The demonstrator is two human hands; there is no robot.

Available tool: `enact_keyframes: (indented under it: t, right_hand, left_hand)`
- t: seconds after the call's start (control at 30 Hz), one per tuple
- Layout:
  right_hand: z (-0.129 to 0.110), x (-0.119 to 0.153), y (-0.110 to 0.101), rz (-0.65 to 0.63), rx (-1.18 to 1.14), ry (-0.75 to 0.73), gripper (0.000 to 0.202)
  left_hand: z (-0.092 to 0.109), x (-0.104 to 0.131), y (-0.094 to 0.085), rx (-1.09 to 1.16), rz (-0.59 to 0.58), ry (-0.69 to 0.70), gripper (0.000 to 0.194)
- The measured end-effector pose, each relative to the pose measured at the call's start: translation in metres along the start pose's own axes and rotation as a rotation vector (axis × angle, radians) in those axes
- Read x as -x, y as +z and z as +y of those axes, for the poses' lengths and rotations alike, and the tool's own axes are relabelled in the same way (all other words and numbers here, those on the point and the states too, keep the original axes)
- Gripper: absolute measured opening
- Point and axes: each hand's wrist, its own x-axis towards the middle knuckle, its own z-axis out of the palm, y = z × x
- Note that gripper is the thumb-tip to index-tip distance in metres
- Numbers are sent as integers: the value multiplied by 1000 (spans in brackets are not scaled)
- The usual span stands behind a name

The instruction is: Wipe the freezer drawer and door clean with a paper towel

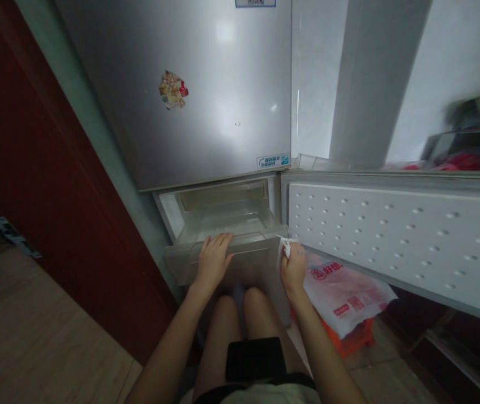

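A clear plastic freezer drawer (240, 261) is pulled partly out of the fridge's lower compartment, above my knees. My left hand (214, 259) grips the top edge of its front, fingers hooked over the rim and thumb to the right. At the drawer's right corner, my right hand (293, 266) is closed on a crumpled white tissue (286, 246), some of which sticks out by the fingers. The inside of the drawer shows no contents.
The open lower fridge door (391, 235) extends right, with a white plastic bag (344, 292) on an orange stool (355, 339) below it. The upper silver door (206, 134) is closed. A dark red door (54, 168) stands left. A black device (255, 360) is on my lap.
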Motion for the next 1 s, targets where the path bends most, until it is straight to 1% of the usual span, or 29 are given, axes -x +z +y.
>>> enact_keyframes:
  t: [0.17,0.27,0.33,0.4,0.6,0.7,0.77,0.83,1.0]
  right_hand:
    - [26,47,13,-11,5,27,25]
    - [33,63,16,-21,-1,34,24]
    - [30,62,15,-22,-2,35,25]
    - [22,51,11,-17,1,32,26]
    - [-12,-11,-5,-6,29,-10,24]
    - [-20,-28,-9,-22,44,-27,22]
    - [-19,-27,-9,-24,55,-25,21]
    - [-13,-16,-7,-22,64,-12,20]
    - [12,33,7,-28,64,27,22]
  left_hand:
    - [0,0,0,0,1,-6,48]
    - [0,0,0,-7,-6,-3,50]
    - [0,0,0,-6,-6,-2,49]
    - [0,0,0,-5,-3,-5,48]
    - [0,0,1,-21,5,-3,50]
    - [0,0,1,-15,1,-2,49]
    - [0,0,0,-7,-2,-4,49]
    - [1,0,0,-2,-7,-8,50]
    - [1,1,-2,6,-5,-10,48]
